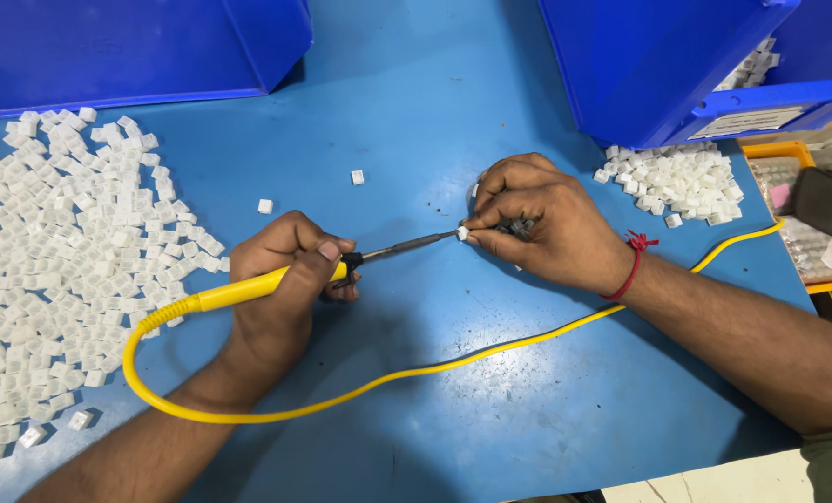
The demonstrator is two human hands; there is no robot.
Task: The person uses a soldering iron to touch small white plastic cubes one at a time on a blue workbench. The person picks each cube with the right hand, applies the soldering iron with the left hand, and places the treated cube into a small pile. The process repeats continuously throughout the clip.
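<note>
1. Your counter (pixel 434 93) is a smooth blue surface that fills almost the whole view; a strip of pale floor shows at the near right edge. Nothing more of the room is visible.
2. Two blue plastic bins stand at the far edge — one at the far left (pixel 136 47), one at the far right (pixel 658 65) with small white pieces showing inside it.
3. A large heap of small white square parts (pixel 71 270) covers the left side of the counter, well apart from your hands. A smaller pile of the same parts (pixel 686 182) lies just beside the right bin.
4. Two stray white parts lie alone in the open space beyond your left hand: one (pixel 265 206) nearer the heap, one (pixel 357 177) farther out.
5. An orange tray (pixel 788 149) sits at the right edge, with a dark object (pixel 821 200) over it.
6. Your left hand (pixel 285 279) is closed around the yellow handle of a soldering iron (pixel 248 291), its dark metal tip pointing right.
7. Your right hand (pixel 537 219) pinches a single white part (pixel 463 233) at its fingertips — the iron's tip touches that part, at the middle of the counter. Something dark sits under the curled fingers; you cannot tell what.
8. The iron's yellow cord (pixel 416 373) loops near your left wrist and passes under your right forearm towards the tray.
</note>
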